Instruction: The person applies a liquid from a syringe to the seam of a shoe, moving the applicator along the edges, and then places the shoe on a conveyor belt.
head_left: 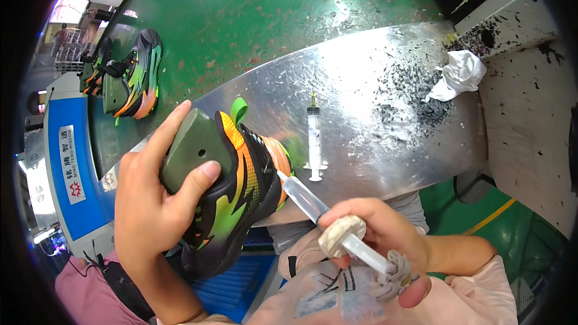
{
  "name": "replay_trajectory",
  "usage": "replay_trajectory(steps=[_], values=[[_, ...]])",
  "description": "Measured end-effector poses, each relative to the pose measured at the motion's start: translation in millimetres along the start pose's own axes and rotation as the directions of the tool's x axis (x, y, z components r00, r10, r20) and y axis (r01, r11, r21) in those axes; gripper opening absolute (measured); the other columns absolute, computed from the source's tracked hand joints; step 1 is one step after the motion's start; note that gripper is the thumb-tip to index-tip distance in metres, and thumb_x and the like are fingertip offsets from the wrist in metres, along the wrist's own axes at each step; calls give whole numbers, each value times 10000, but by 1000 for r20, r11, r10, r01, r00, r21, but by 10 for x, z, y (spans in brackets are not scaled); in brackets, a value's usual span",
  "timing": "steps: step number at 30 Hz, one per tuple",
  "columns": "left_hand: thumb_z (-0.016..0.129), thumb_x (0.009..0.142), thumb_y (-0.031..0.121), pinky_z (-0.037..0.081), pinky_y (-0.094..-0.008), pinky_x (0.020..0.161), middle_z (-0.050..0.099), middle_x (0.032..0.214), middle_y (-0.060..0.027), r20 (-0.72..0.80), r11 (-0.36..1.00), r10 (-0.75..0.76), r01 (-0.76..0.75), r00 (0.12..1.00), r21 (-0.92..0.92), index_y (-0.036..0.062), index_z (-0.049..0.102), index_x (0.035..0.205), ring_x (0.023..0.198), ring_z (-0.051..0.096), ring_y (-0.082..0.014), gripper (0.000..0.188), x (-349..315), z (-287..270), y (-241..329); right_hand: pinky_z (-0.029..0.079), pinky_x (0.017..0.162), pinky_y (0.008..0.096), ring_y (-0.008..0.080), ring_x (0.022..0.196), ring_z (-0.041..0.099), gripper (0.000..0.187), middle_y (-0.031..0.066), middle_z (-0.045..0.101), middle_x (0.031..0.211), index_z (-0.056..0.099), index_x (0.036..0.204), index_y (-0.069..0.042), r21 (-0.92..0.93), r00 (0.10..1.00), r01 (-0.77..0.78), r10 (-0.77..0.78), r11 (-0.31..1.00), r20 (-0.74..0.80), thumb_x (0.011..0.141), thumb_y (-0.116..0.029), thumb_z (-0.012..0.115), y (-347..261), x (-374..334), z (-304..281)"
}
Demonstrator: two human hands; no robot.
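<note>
My left hand (147,195) grips a black, green and orange sneaker (244,189) by the dark green shoe last (195,138) inside it. My thumb lies below a small round hole in the last. The shoe is tilted, with its heel side up and its toe toward my body. My right hand (391,229) is closed around a clear syringe (306,198), whose flange and plunger end are wrapped in whitish material. The syringe's tip meets the sole edge near the heel; whether it touches is hard to tell. Another syringe (313,135) lies on the metal table beyond.
The metal tabletop (271,84) carries black smears at the right, beside a crumpled white cloth (457,75). Beyond it is a worn green surface (241,18) with more sneakers (138,75) at the left. A blue and white machine panel (75,174) stands at the left; a stained pale panel (530,114) borders the right.
</note>
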State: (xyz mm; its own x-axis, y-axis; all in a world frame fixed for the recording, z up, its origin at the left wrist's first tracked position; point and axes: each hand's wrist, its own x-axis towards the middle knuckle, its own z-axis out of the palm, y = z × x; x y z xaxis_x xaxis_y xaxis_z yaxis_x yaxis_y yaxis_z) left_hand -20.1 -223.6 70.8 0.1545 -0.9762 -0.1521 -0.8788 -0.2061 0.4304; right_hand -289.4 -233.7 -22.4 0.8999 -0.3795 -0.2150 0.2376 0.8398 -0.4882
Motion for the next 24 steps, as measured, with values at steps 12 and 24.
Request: replay_trajectory(steps=[12,24], values=[[626,838,270,425,-289,633,520,757,-42,18,935,-347,348,938,-65,50,546,1302,720,532,-130,519,-1006,-588,-560,492,748,407,342,886,566,859,146,506,1133,474,1320,-147,-802,978,-172,-193,-572,-73,580,-365,853,-1027,-521,-432],[879,407,213,478,-417,812,688,948,-122,-205,930,321,-266,925,255,65,658,975,875,641,-351,627,-696,-255,-1090,496,589,340,235,724,596,341,84,567,937,610,1120,-140,-805,964,9,-208,-593,164,813,-261,698,53,553,-69]])
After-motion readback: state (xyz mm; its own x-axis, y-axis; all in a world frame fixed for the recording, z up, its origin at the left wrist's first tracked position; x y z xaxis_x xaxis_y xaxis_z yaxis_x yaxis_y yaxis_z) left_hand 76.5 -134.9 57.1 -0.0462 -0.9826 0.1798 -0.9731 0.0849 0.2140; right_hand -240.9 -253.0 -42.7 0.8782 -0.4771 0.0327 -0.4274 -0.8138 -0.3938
